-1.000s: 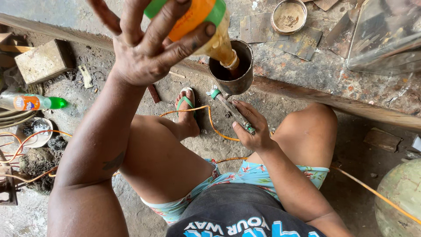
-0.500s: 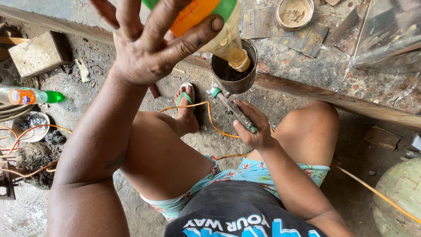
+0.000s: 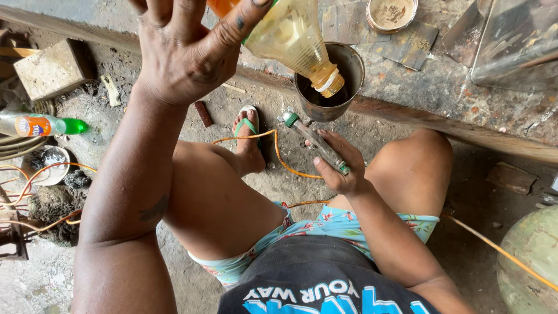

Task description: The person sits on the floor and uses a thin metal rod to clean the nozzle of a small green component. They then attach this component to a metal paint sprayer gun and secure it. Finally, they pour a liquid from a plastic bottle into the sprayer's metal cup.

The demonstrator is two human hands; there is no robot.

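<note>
My left hand is raised high and wrapped around a clear plastic bottle, fingers spread over its body, thumb across the orange label. The bottle is tipped steeply, neck down, holding pale yellowish liquid. Its open mouth sits just inside the rim of a dark metal can, over the dark inside of the can; I cannot tell whether the mouth touches the wall.

My right hand is lower, closed around the long handle that runs up to the can, fingers curled over it and thumb along its side. A green fitting sits at the handle's far end, just beside the can's base.

The can hangs at the edge of a stained stone ledge. On the ledge, near the top, stands a round tin with brownish residue, and at the far right a large clear container.

Below the can is my foot in a green sandal, with an orange wire looping past it across the dirty floor. On the left lie a wooden block, a second bottle on its side with a green cap, and a small bowl among more orange wire.
</note>
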